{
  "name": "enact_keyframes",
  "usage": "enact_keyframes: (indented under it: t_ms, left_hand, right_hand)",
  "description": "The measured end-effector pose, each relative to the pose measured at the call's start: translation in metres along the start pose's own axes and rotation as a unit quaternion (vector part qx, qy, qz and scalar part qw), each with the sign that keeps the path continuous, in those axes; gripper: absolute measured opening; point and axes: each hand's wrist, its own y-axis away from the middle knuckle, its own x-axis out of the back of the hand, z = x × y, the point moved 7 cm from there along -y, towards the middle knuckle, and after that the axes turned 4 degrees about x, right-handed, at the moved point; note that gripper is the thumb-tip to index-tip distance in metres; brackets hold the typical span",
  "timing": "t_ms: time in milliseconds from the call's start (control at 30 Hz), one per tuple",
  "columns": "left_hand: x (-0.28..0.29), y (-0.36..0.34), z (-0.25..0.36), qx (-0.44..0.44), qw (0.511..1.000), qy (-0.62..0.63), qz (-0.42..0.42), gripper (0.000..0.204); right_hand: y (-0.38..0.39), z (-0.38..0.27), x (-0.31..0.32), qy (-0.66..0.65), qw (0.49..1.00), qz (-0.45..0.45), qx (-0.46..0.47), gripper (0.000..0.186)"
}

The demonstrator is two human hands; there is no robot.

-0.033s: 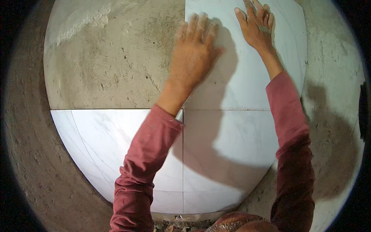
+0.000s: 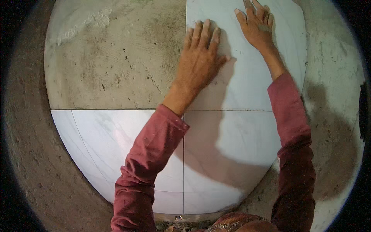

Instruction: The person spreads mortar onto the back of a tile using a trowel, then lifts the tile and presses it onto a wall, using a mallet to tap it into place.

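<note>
My left hand lies with fingers spread against the left edge of a white, faintly grey-veined tile at the upper right. Higher up on the same tile rests my right hand, its fingers apart and its fingertips at the picture's upper edge. Neither hand holds anything. Below a thin horizontal joint are a lower right tile and a lower left tile of the same look. My left forearm hides part of the vertical joint between them.
Bare grey-brown cement fills the upper left, with a rough whitish smear near its top. Rough cement surfaces flank the tiles at left and right. Small rubble shows at the bottom edge.
My left hand has shifted slightly right and down, closer onto the tile, with its shadow narrower beside it. My right hand has stayed nearly in place.
</note>
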Motion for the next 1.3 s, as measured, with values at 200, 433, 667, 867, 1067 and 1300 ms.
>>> enact_keyframes:
  t_ms: [200,433,667,867,1067,1300]
  left_hand:
    - [-0.011,0.008,0.004,0.003,0.997,-0.072,-0.005,0.077]
    - [-0.009,-0.002,0.011,0.005,0.999,-0.035,-0.009,0.076]
    - [-0.014,0.002,0.012,0.006,0.994,-0.1,-0.035,0.081]
    - [-0.02,-0.002,0.017,-0.007,0.992,-0.107,-0.062,0.078]
    - [-0.036,0.008,0.032,0.014,0.989,-0.144,0.0,0.066]
    - [-0.066,0.083,0.131,0.077,0.994,-0.072,-0.004,0.069]
  right_hand:
    - [-0.072,-0.026,0.082,-0.042,0.991,0.13,0.0,0.065]
    - [-0.096,0.012,-0.037,-0.016,0.997,-0.032,-0.068,0.077]
    - [-0.1,0.079,0.034,-0.041,0.998,-0.013,-0.049,0.067]
    - [-0.007,0.133,-0.007,0.003,0.988,-0.077,-0.131,0.072]
    - [0.063,0.109,0.003,-0.035,0.998,0.049,0.013,0.053]
    - [0.217,0.095,0.055,-0.158,0.979,0.091,0.086,0.047]
